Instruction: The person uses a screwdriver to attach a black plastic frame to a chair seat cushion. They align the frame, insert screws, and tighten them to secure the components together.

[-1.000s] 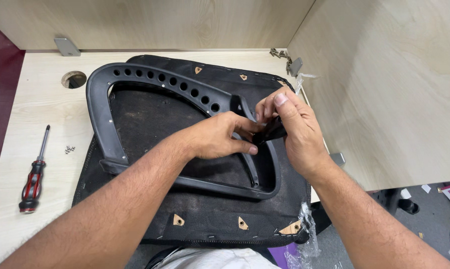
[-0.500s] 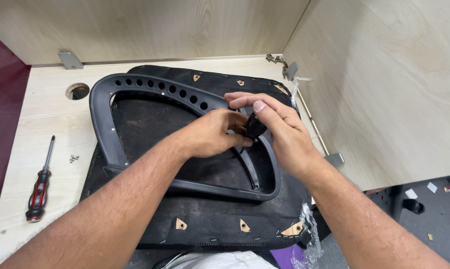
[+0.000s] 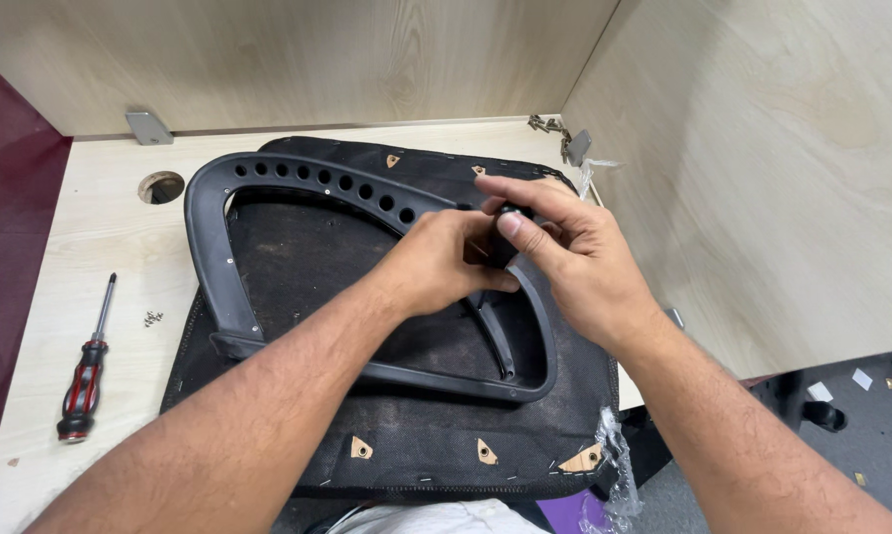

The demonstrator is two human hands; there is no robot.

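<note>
Small black part: pinched at the right thumb tip [image 3: 510, 223], over the right arm of the frame; too hidden to tell what kind of part it is.
Black plastic frame [image 3: 297, 183]: a curved loop with a row of holes along its far arm, lying flat on the black seat cushion [image 3: 297, 257].
Frame's long axis: runs roughly from far left to near right across the cushion; the holed arch faces the far side, the closed bend lies near right.
Small part's direction: cannot tell, the fingers cover it.
Left hand [image 3: 444, 265]: fingers curled and gripping the frame's right arm, just beside the small part.
Right hand [image 3: 574, 259]: thumb and forefinger closed on the small part, other fingers stretched out above.
Risk, dropped part: the pinch is by fingertips only; a slip would likely send the part into the frame's opening or off the right edge of the table [image 3: 100, 227].
Risk, shifting frame: the frame rests loose on soft fabric, so a hard push could slide it.
Risk, crooked seating: the hands hide the joint, so the part could go in tilted.
Screwdriver [image 3: 85, 371]: red and black, on the table at the left, well apart from both hands.
Small screws [image 3: 152, 318]: a little cluster just right of the screwdriver; a sweep of the left forearm could scatter them.
</note>
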